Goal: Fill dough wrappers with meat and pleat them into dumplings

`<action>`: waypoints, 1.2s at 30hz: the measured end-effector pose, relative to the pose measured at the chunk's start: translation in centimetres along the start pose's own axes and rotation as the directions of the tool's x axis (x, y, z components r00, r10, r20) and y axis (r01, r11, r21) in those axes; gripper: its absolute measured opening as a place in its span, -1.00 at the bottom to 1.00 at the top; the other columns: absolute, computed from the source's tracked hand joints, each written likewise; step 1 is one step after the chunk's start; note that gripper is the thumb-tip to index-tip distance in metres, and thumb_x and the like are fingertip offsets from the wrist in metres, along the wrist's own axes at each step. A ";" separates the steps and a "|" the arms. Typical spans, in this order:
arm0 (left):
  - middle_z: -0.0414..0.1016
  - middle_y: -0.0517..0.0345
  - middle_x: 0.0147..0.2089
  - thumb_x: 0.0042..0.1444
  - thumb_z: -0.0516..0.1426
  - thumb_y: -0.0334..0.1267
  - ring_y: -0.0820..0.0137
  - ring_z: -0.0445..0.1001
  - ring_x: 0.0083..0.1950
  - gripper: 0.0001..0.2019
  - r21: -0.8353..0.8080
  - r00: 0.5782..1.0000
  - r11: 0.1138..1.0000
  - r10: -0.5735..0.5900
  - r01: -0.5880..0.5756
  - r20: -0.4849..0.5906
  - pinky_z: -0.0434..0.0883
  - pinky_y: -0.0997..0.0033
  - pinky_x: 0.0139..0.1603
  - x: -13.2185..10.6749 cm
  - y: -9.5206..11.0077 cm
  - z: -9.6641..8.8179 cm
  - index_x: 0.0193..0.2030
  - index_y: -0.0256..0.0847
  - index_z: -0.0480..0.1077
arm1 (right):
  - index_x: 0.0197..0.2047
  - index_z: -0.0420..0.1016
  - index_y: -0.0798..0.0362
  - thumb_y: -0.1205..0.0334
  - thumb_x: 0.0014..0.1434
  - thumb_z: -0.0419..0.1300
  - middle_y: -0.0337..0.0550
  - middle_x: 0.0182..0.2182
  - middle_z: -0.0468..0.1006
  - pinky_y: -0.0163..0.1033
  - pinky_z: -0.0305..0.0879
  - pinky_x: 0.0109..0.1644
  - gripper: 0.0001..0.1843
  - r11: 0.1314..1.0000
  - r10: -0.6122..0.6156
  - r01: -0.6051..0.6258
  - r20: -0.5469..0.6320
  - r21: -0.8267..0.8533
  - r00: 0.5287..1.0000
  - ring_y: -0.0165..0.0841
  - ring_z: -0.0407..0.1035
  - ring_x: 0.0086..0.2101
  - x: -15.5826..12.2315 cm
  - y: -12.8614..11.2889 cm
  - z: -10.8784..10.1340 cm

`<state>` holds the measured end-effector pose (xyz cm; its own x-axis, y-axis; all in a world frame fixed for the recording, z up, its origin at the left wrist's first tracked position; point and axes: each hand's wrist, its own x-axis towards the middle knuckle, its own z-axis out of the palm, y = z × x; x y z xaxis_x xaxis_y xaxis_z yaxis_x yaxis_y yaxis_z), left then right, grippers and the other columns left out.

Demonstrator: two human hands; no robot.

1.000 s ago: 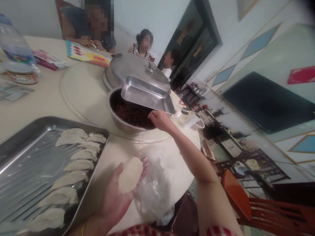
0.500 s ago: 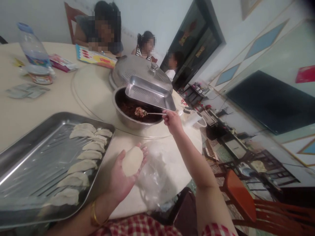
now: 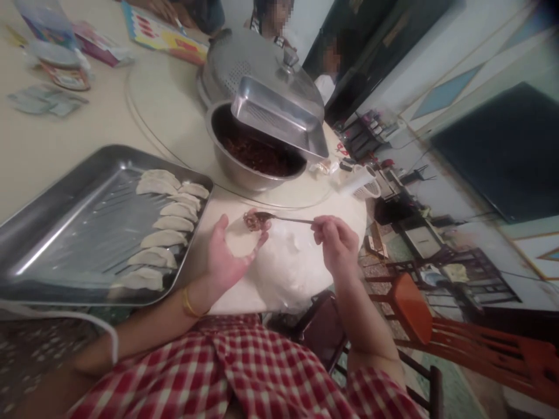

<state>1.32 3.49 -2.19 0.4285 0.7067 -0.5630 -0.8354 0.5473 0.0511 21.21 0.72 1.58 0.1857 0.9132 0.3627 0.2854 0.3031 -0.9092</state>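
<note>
My left hand (image 3: 223,262), palm up with a gold bangle on its wrist, cups a round, pale dumpling wrapper (image 3: 238,241). Between its fingertips my right hand (image 3: 337,240) pinches the handle of a metal spoon (image 3: 292,219). The spoon's bowl is tipped over the far edge of the wrapper, with a lump of minced filling (image 3: 250,221) at it. Beyond the hands, a steel bowl (image 3: 244,177) holds more dark filling. To the left, folded dumplings (image 3: 163,238) line the right side of a large metal tray (image 3: 65,233).
A smaller steel tray (image 3: 279,125) rests tilted on the bowl, against a large lidded pot (image 3: 222,58). A crumpled plastic bag (image 3: 283,267) lies right of my left hand. A jar (image 3: 65,73) stands far left. Several people are across the table; an orange chair (image 3: 410,308) is at right.
My right hand has brought the spoon with filling from above the bowl down to the wrapper on my left hand. The view has tilted downward.
</note>
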 end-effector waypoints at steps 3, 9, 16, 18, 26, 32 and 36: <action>0.58 -0.09 -0.10 0.30 -0.07 -0.05 0.20 0.57 -0.04 -0.53 0.022 1.000 1.000 -0.011 0.012 -0.013 0.56 0.26 -0.08 0.2 -0.2 0.0 0.10 -0.38 0.40 | -0.16 0.53 0.00 0.37 0.26 0.08 -0.14 -0.33 0.53 -0.27 0.34 -0.36 -0.79 0.871 -0.344 0.399 0.227 -0.285 0.911 -0.42 0.37 -0.39 -1.7 -1.0 -0.1; 0.58 -0.09 -0.14 0.30 -0.08 -0.05 0.25 0.57 -0.10 -0.55 0.045 0.996 0.999 0.028 -0.025 -0.085 0.55 0.32 -0.13 0.4 -0.5 0.3 0.02 -0.36 0.44 | -0.08 0.44 0.12 0.48 0.24 0.06 -0.07 -0.31 0.50 -0.26 0.35 -0.32 -0.77 0.448 -0.543 0.798 0.586 -0.403 0.601 -0.38 0.32 -0.35 -2.8 -2.4 1.0; 0.58 -0.18 -0.16 0.30 -0.11 -0.02 0.21 0.57 -0.12 -0.50 0.097 0.991 0.992 0.095 -0.087 -0.089 0.53 0.29 -0.17 0.6 -0.6 0.2 -0.01 -0.41 0.45 | 0.00 0.43 0.19 0.47 0.26 0.02 -0.02 -0.25 0.48 -0.24 0.38 -0.24 -0.71 0.414 -0.499 0.855 0.708 -0.311 0.500 -0.36 0.32 -0.28 -4.0 -2.6 1.5; 0.57 -0.19 -0.13 0.31 -0.11 -0.01 0.19 0.56 -0.07 -0.49 0.093 0.994 0.992 0.086 -0.079 -0.066 0.53 0.27 -0.12 0.5 -0.5 0.2 0.00 -0.41 0.45 | 0.00 0.44 0.16 0.46 0.26 0.03 -0.03 -0.27 0.48 -0.25 0.38 -0.27 -0.71 0.453 -0.523 0.829 0.655 -0.328 0.545 -0.36 0.33 -0.30 -4.3 -2.9 1.6; 0.53 -0.22 0.03 0.30 -0.11 0.05 0.11 0.51 0.08 -0.44 0.055 0.995 0.997 -0.065 0.061 0.081 0.55 0.19 -0.08 -0.1 -0.1 -0.3 0.17 -0.35 0.36 | -0.16 0.50 -0.01 0.31 0.31 0.03 -0.17 -0.36 0.52 -0.28 0.35 -0.42 -0.79 0.947 -0.234 0.244 0.072 -0.211 0.970 -0.44 0.37 -0.46 -4.5 -1.2 2.9; 0.52 -0.26 0.03 0.29 -0.07 0.04 0.09 0.52 0.08 -0.44 0.007 0.994 0.996 -0.085 0.085 0.070 0.55 0.20 -0.04 0.0 0.0 -0.4 0.19 -0.40 0.34 | -0.17 0.54 -0.04 0.26 0.30 0.07 -0.22 -0.39 0.50 -0.28 0.28 -0.44 -0.80 0.985 -0.171 0.163 -0.168 -0.059 0.971 -0.47 0.32 -0.49 -5.0 -0.6 1.0; 0.50 -0.28 0.07 0.31 -0.11 0.04 0.11 0.51 0.09 -0.43 0.022 0.994 0.997 -0.073 0.071 0.086 0.54 0.17 -0.01 0.0 0.0 -0.3 0.21 -0.38 0.31 | -0.16 0.56 -0.02 0.35 0.28 0.06 -0.19 -0.41 0.51 -0.27 0.27 -0.43 -0.76 0.938 -0.307 0.286 -0.086 -0.195 0.948 -0.43 0.32 -0.46 -5.8 -1.2 -0.9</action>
<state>1.20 3.32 -2.42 0.5164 0.7007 -0.4923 -0.7949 0.6061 0.0290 20.66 -5.22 0.78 0.1693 0.7492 0.6404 0.5043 0.4924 -0.7094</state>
